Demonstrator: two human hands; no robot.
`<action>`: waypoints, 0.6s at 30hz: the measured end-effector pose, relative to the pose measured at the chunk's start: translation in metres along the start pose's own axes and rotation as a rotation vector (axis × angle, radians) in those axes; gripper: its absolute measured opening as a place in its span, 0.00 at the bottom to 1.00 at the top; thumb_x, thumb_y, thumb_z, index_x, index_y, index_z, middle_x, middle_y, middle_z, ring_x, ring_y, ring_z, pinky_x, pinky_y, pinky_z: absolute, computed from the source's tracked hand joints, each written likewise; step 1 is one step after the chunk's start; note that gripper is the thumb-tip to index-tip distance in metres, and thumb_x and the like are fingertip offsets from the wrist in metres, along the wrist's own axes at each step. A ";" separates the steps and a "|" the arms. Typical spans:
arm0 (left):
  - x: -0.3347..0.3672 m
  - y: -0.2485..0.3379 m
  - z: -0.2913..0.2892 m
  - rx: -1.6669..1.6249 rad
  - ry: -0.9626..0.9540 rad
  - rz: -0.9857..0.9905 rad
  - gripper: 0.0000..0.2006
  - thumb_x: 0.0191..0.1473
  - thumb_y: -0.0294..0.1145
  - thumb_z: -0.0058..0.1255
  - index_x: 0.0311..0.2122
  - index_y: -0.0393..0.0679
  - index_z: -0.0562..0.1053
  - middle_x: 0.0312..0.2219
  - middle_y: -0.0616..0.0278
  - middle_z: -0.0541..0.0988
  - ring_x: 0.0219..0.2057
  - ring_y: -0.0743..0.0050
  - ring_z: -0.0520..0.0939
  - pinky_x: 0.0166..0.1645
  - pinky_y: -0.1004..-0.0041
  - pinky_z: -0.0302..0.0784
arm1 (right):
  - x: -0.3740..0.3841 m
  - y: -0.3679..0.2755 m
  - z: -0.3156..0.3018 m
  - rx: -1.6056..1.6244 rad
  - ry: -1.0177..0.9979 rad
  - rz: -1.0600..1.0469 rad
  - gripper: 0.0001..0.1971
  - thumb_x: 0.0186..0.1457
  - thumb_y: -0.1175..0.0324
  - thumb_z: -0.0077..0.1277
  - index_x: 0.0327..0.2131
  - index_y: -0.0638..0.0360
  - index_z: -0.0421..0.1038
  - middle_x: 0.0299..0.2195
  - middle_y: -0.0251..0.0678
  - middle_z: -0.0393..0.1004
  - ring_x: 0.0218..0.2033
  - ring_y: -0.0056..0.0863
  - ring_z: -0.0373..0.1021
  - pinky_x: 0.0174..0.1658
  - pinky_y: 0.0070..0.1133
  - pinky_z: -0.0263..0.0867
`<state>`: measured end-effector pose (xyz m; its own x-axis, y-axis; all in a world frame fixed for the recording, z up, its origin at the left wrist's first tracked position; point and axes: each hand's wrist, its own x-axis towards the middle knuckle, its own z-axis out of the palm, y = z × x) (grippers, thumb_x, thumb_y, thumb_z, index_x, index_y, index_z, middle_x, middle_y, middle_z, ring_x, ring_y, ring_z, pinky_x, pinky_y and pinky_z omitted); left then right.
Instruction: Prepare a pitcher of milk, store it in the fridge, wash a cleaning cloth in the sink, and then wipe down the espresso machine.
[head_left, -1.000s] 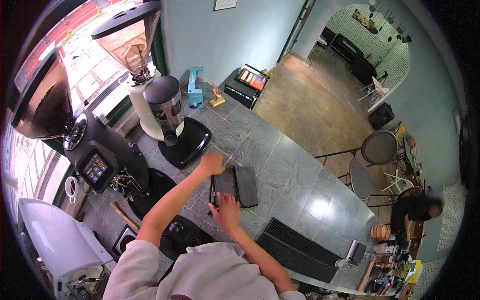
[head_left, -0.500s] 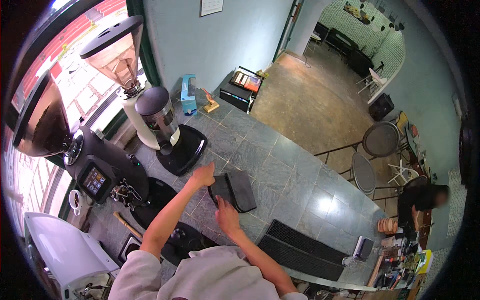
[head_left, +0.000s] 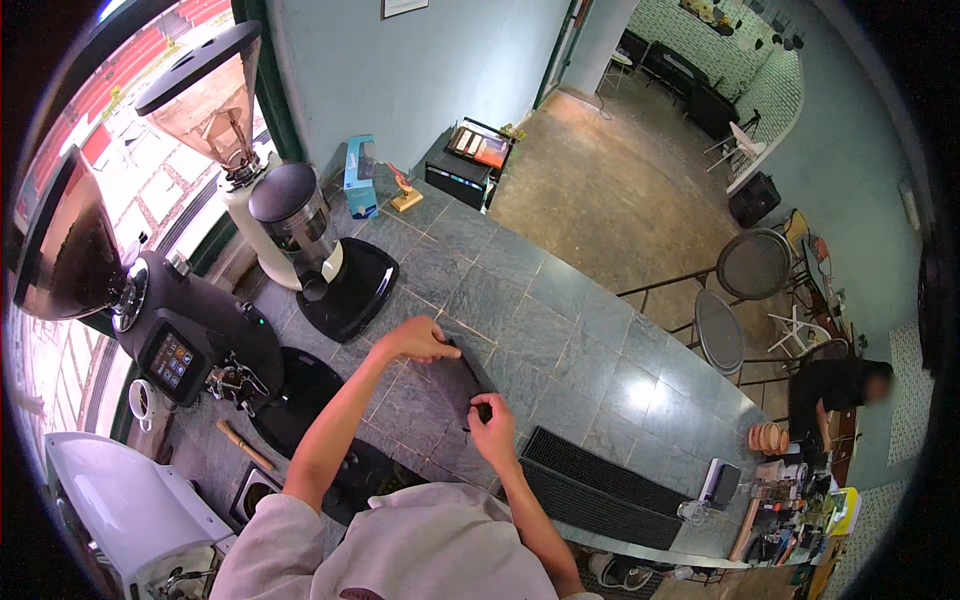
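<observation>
A dark tamping mat (head_left: 457,378), stood up on its edge above the tiled counter, spans the gap between my two hands. My left hand (head_left: 418,340) grips its far end with the fingers curled around the edge. At the near end, my right hand (head_left: 492,425) pinches the mat between thumb and fingers. The mat's broad face is seen at a steep slant, so its underside is hidden. Left of the hands, the black base tray (head_left: 365,295) of the white coffee grinder (head_left: 250,225) is nearest.
A black grinder with a screen (head_left: 175,355) stands at the left, a wooden-handled brush (head_left: 245,445) near it. Black bar mats (head_left: 600,495) lie on the counter (head_left: 580,340) to the right. A blue box (head_left: 360,178) sits at the far end. Another person (head_left: 830,400) is at the far right.
The mat, lying flat before with my hands at its edges, is now tilted up on edge and gripped at both ends. My right hand has moved right and slightly away from me.
</observation>
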<state>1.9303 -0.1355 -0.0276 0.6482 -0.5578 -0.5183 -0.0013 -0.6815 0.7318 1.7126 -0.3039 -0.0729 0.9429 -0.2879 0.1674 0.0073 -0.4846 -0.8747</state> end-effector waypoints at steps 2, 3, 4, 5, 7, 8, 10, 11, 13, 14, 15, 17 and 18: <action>0.011 -0.009 0.005 -0.040 -0.014 0.055 0.15 0.47 0.42 0.64 0.31 0.39 0.82 0.24 0.54 0.83 0.23 0.69 0.83 0.32 0.66 0.79 | 0.007 0.003 -0.001 -0.022 0.033 0.032 0.08 0.51 0.78 0.53 0.37 0.62 0.73 0.33 0.46 0.77 0.38 0.45 0.75 0.44 0.33 0.69; 0.030 -0.028 0.013 0.055 0.123 0.180 0.15 0.47 0.41 0.65 0.32 0.39 0.81 0.23 0.53 0.83 0.24 0.63 0.84 0.31 0.64 0.78 | 0.011 0.008 -0.001 -0.075 0.031 0.032 0.08 0.51 0.77 0.53 0.37 0.62 0.73 0.34 0.47 0.77 0.38 0.47 0.74 0.44 0.35 0.69; 0.040 -0.041 0.023 0.152 0.249 0.304 0.15 0.47 0.40 0.66 0.33 0.39 0.81 0.23 0.53 0.83 0.25 0.58 0.84 0.31 0.62 0.77 | 0.011 0.014 -0.002 -0.130 0.033 0.042 0.08 0.52 0.77 0.53 0.37 0.61 0.73 0.34 0.48 0.77 0.39 0.49 0.74 0.44 0.36 0.69; 0.040 -0.040 0.029 0.152 0.244 0.302 0.15 0.47 0.40 0.66 0.33 0.39 0.81 0.23 0.53 0.83 0.25 0.58 0.84 0.31 0.62 0.77 | 0.012 0.018 -0.004 -0.131 0.033 0.048 0.08 0.52 0.77 0.53 0.37 0.61 0.73 0.34 0.48 0.77 0.39 0.49 0.74 0.44 0.36 0.69; 0.043 -0.036 0.043 0.145 0.322 0.228 0.14 0.48 0.40 0.66 0.33 0.39 0.79 0.28 0.53 0.82 0.32 0.49 0.82 0.38 0.59 0.77 | 0.012 0.025 -0.005 -0.211 0.030 0.123 0.09 0.52 0.77 0.53 0.38 0.61 0.73 0.36 0.49 0.75 0.39 0.51 0.73 0.44 0.39 0.68; 0.041 -0.039 0.047 0.143 0.320 0.221 0.14 0.48 0.40 0.66 0.33 0.39 0.79 0.28 0.53 0.82 0.32 0.49 0.82 0.38 0.59 0.77 | 0.013 0.020 -0.005 -0.210 0.023 0.127 0.09 0.52 0.77 0.53 0.38 0.61 0.73 0.36 0.49 0.75 0.39 0.51 0.73 0.44 0.39 0.68; 0.038 -0.045 0.055 0.250 0.498 0.308 0.14 0.50 0.40 0.64 0.34 0.40 0.77 0.33 0.51 0.78 0.38 0.48 0.79 0.43 0.58 0.75 | 0.013 0.009 -0.005 -0.311 0.045 0.136 0.09 0.52 0.77 0.53 0.39 0.62 0.72 0.39 0.50 0.73 0.40 0.53 0.72 0.43 0.40 0.68; 0.037 -0.046 0.058 0.245 0.498 0.307 0.14 0.50 0.40 0.64 0.34 0.40 0.77 0.33 0.51 0.78 0.38 0.48 0.79 0.43 0.58 0.75 | 0.012 0.011 -0.004 -0.315 0.041 0.136 0.09 0.52 0.77 0.53 0.39 0.62 0.72 0.39 0.50 0.73 0.40 0.53 0.72 0.43 0.40 0.68; 0.036 -0.046 0.064 0.178 0.565 0.351 0.13 0.52 0.38 0.63 0.35 0.40 0.76 0.35 0.50 0.74 0.41 0.49 0.77 0.45 0.58 0.74 | 0.010 0.015 -0.005 -0.312 0.098 0.112 0.10 0.52 0.77 0.53 0.40 0.63 0.72 0.40 0.50 0.72 0.40 0.54 0.71 0.43 0.41 0.68; 0.038 -0.047 0.065 0.178 0.565 0.346 0.13 0.52 0.38 0.63 0.35 0.40 0.76 0.35 0.50 0.74 0.41 0.49 0.77 0.45 0.58 0.74 | 0.010 0.016 -0.006 -0.310 0.094 0.113 0.10 0.52 0.77 0.53 0.40 0.63 0.72 0.40 0.50 0.72 0.40 0.54 0.71 0.43 0.41 0.68; 0.039 -0.047 0.065 0.162 0.571 0.399 0.12 0.52 0.36 0.63 0.35 0.40 0.75 0.35 0.51 0.75 0.40 0.48 0.77 0.45 0.57 0.74 | 0.010 0.016 -0.007 -0.327 0.087 0.120 0.10 0.52 0.77 0.53 0.40 0.63 0.72 0.39 0.50 0.71 0.40 0.53 0.71 0.43 0.40 0.68; 0.041 -0.048 0.067 0.147 0.576 0.452 0.12 0.52 0.35 0.63 0.36 0.40 0.75 0.35 0.51 0.75 0.40 0.48 0.77 0.44 0.57 0.74 | 0.010 0.016 -0.008 -0.344 0.080 0.128 0.10 0.52 0.77 0.53 0.40 0.62 0.72 0.38 0.49 0.71 0.40 0.53 0.71 0.43 0.40 0.68; 0.042 -0.048 0.069 0.185 0.605 0.493 0.12 0.52 0.34 0.63 0.36 0.39 0.74 0.35 0.51 0.75 0.40 0.48 0.77 0.43 0.57 0.74 | 0.009 0.016 -0.009 -0.375 0.068 0.116 0.10 0.52 0.78 0.53 0.39 0.62 0.73 0.38 0.49 0.71 0.40 0.53 0.71 0.43 0.39 0.68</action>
<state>1.9051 -0.1583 -0.1148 0.8406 -0.4976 0.2140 -0.4868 -0.5209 0.7012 1.7186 -0.3215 -0.0813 0.9061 -0.4062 0.1182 -0.2316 -0.7101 -0.6649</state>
